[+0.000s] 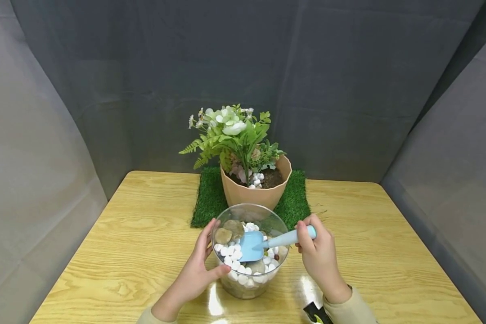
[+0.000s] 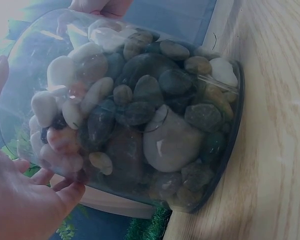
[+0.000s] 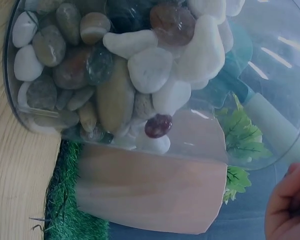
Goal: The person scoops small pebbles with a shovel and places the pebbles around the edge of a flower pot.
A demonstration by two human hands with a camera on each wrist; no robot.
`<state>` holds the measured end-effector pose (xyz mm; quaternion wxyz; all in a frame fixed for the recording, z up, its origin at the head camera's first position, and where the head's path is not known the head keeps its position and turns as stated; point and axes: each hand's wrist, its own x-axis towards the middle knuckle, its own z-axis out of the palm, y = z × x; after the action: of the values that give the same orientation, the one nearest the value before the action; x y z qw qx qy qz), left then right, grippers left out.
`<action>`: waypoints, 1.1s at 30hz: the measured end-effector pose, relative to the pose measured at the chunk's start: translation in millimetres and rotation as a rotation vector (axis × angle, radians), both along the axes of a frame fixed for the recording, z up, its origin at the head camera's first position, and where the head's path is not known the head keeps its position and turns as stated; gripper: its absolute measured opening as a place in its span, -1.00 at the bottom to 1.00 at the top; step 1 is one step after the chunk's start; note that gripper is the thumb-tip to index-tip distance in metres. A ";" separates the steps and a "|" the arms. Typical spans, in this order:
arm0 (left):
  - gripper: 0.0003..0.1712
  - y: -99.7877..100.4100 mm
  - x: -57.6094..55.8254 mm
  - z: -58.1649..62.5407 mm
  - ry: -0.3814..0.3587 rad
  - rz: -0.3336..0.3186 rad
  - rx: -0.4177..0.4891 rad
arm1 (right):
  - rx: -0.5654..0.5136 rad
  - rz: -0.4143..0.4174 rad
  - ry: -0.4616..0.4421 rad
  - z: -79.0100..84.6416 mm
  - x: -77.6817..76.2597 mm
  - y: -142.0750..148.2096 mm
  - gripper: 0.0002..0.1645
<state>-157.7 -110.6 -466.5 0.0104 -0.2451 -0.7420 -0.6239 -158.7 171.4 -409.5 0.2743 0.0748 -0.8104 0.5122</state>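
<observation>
A clear round container (image 1: 243, 291) full of stones stands near the middle of the table. My left hand (image 1: 196, 266) holds its left side, thumb at the near rim and fingers round the far side. My right hand (image 1: 319, 254) grips the handle of a light blue toy shovel (image 1: 252, 246). The shovel's blade lies inside the container, on top of white pebbles (image 1: 231, 253) and larger tan stones (image 1: 234, 228). Through the wall in the left wrist view show grey and brown stones (image 2: 149, 90). A dark red pebble (image 3: 158, 126) shows in the right wrist view.
Behind the container, a peach plant pot (image 1: 255, 195) holds soil, white pebbles and leafy plants with white flowers (image 1: 228, 120). Beneath it lies a green artificial grass mat (image 1: 208, 202). The wooden table (image 1: 389, 252) extends to both sides, with grey cloth around it.
</observation>
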 end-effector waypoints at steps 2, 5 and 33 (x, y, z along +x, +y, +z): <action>0.21 0.2 -0.1 -0.6 -0.002 0.002 -0.001 | -0.014 -0.006 -0.009 0.0 0.2 -0.9 -0.74; 0.21 0.5 0.1 -1.2 -0.005 0.002 -0.002 | -0.029 -0.014 -0.015 -0.8 0.0 -1.8 -0.75; 0.21 -0.1 1.6 1.6 -0.010 0.003 -0.011 | -0.100 -0.057 -0.027 -7.0 3.7 -12.2 -0.71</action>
<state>-156.2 -110.8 -464.9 0.0062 -0.2411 -0.7458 -0.6210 -155.0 159.2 -416.6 0.2812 0.0311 -0.7892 0.5451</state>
